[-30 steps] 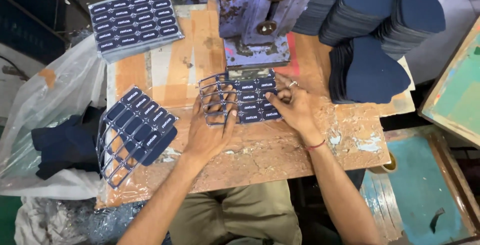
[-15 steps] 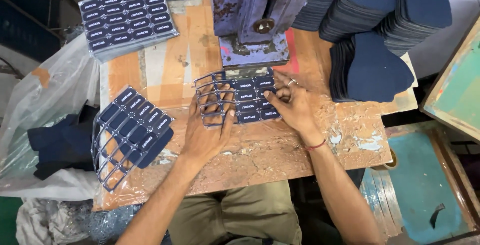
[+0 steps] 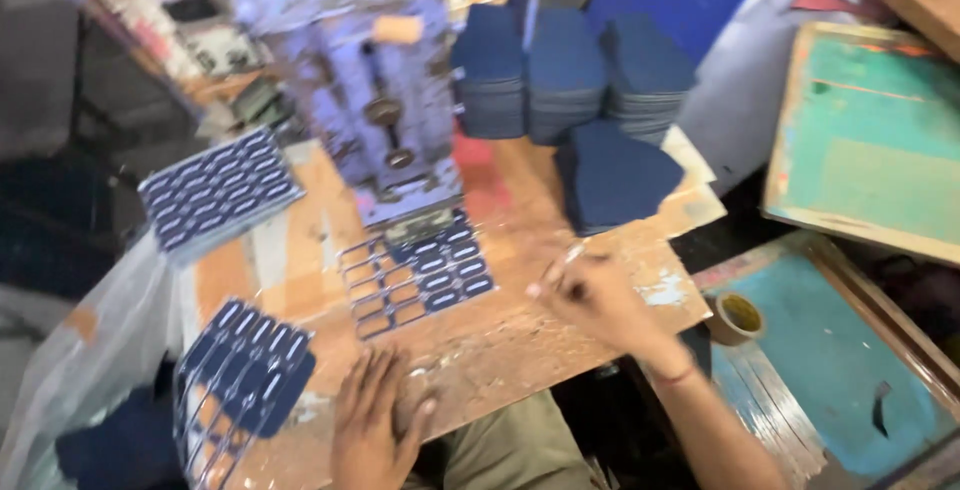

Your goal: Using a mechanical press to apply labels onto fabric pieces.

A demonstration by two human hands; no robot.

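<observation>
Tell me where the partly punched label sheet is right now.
In the head view, the partly punched label sheet lies mid-table on the wooden bench, directly below the blue press machine, ahead of the left hand and left of the right hand.

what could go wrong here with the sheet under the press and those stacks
The label sheet lies half under the press with neither hand on it, so it might sit skewed. The right hand holds a thin tool near its edge and could snag it. The sheet stack by the left hand overhangs the table edge.

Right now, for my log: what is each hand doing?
Left hand: open, flat on the table.
Right hand: closed, pinching something small, too blurred to tell.
</observation>
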